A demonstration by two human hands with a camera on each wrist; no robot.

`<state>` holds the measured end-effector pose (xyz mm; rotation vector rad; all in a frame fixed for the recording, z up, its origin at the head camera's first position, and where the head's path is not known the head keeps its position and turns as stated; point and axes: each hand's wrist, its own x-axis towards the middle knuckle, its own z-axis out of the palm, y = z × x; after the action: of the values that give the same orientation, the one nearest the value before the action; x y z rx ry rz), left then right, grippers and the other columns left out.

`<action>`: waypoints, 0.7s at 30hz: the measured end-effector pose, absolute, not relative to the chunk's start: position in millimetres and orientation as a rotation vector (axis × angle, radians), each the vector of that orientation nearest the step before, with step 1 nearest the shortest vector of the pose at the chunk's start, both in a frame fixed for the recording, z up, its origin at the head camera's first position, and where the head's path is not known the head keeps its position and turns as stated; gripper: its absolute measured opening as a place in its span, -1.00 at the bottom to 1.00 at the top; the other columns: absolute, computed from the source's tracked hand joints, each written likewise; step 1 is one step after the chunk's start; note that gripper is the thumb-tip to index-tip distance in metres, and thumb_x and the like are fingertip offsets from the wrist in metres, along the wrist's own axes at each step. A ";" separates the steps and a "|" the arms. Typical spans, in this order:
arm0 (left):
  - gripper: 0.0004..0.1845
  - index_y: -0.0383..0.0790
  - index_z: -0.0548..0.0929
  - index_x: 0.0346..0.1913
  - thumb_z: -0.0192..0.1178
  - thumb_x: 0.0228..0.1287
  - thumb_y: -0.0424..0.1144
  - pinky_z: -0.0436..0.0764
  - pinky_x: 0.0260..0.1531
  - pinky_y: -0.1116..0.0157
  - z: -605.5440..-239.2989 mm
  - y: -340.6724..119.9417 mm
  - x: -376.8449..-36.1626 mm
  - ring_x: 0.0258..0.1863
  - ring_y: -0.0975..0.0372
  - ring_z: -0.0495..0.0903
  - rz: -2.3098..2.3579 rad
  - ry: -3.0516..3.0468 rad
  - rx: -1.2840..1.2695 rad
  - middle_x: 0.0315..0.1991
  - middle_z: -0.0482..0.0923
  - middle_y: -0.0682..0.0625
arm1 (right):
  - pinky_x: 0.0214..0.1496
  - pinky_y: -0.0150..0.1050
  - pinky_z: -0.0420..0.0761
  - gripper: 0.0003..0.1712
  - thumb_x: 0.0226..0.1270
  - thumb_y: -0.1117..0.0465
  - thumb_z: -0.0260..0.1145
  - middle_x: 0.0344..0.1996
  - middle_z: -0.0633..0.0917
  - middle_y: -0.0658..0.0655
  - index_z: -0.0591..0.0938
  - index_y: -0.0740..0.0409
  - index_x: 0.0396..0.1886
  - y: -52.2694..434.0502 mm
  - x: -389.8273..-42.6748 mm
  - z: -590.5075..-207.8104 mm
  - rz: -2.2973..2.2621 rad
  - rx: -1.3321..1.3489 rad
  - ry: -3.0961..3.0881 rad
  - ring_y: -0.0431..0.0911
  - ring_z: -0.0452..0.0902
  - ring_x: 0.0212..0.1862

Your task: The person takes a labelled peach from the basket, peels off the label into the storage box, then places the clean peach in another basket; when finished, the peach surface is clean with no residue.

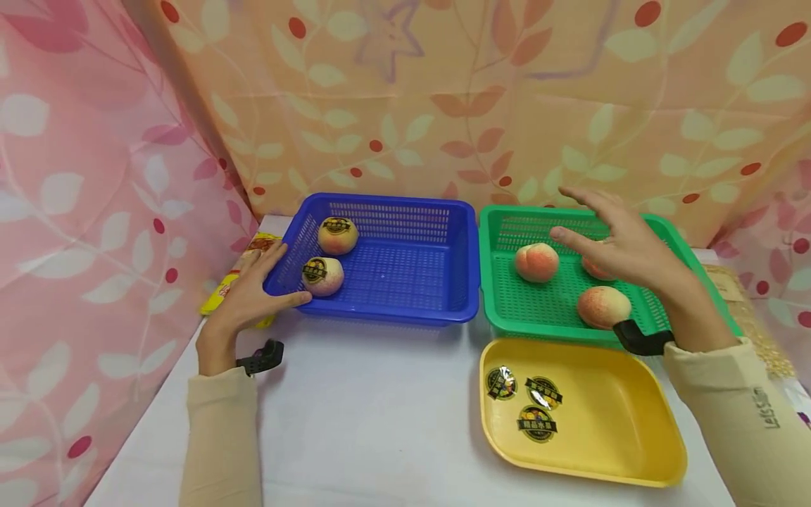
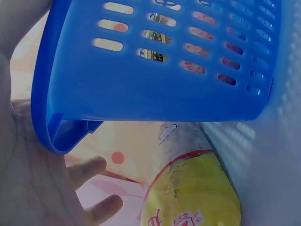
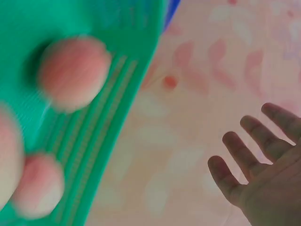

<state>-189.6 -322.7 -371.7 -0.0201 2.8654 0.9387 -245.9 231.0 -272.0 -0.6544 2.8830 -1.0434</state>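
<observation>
My left hand (image 1: 250, 292) rests against the left corner of a blue basket (image 1: 405, 313), thumb at its front rim and fingers extended along the side. Two peaches with round black stickers, a rear peach (image 1: 338, 236) and a front peach (image 1: 323, 276), sit in that basket's left end. Over a green basket (image 1: 526, 324) hovers my right hand (image 1: 624, 243), its fingers spread and holding nothing. Beneath it lie several peaches without visible stickers: a left peach (image 1: 537, 263), a front peach (image 1: 604, 308), and another peach (image 1: 595, 269) partly hidden by the hand.
A yellow tray (image 1: 608, 422) with several round black stickers (image 1: 537, 423) stands before the green basket. Left of the blue basket lies a yellow packet (image 2: 193, 193). Something tan and grainy (image 1: 754, 317) lies at the right. A patterned curtain (image 1: 405, 127) hangs behind the baskets.
</observation>
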 end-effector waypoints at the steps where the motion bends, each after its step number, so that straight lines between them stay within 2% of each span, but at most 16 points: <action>1: 0.20 0.20 -0.15 0.66 0.33 0.11 0.40 -0.11 0.37 -0.53 -372.1 -322.5 -189.5 0.66 -0.12 -0.49 0.939 2.867 -0.022 0.69 -0.31 0.18 | 0.42 0.44 0.15 -0.20 0.46 -0.06 0.32 0.58 0.26 0.13 0.22 -0.32 0.60 218.8 -249.4 -268.6 -1.066 -0.677 2.851 0.28 0.11 0.54; 7: 0.21 0.17 -0.17 0.66 0.34 0.11 0.38 -0.09 0.38 -0.53 -374.2 -322.9 -187.8 0.65 -0.15 -0.45 0.951 2.870 -0.013 0.70 -0.30 0.12 | 0.50 0.20 0.24 -0.23 0.40 -0.06 0.38 0.53 0.35 -0.08 0.32 -0.34 0.55 148.5 -276.1 -267.6 -1.186 -0.867 2.669 0.08 0.23 0.52; 14: 0.23 0.22 -0.18 0.66 0.36 0.08 0.40 -0.11 0.38 -0.53 -374.1 -323.1 -188.1 0.66 -0.15 -0.42 0.965 2.858 -0.025 0.70 -0.31 0.13 | 0.46 0.10 0.40 -0.28 0.36 0.06 0.44 0.41 0.53 0.05 0.45 -0.14 0.49 79.2 -304.7 -277.9 -1.236 -1.098 2.515 0.02 0.44 0.40; 21: 0.24 0.20 -0.15 0.66 0.40 0.07 0.35 -0.09 0.41 -0.49 -373.3 -322.1 -188.5 0.66 -0.16 -0.34 0.997 2.844 -0.034 0.70 -0.30 0.13 | 0.40 0.08 0.49 -0.37 0.36 0.09 0.44 0.35 0.59 0.04 0.54 -0.03 0.42 18.3 -324.3 -293.2 -1.222 -1.200 2.379 -0.02 0.52 0.30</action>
<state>-188.5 -322.1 -373.3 -0.0339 2.8438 0.9970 -324.3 18.3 -293.2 -1.1997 2.3795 -1.2218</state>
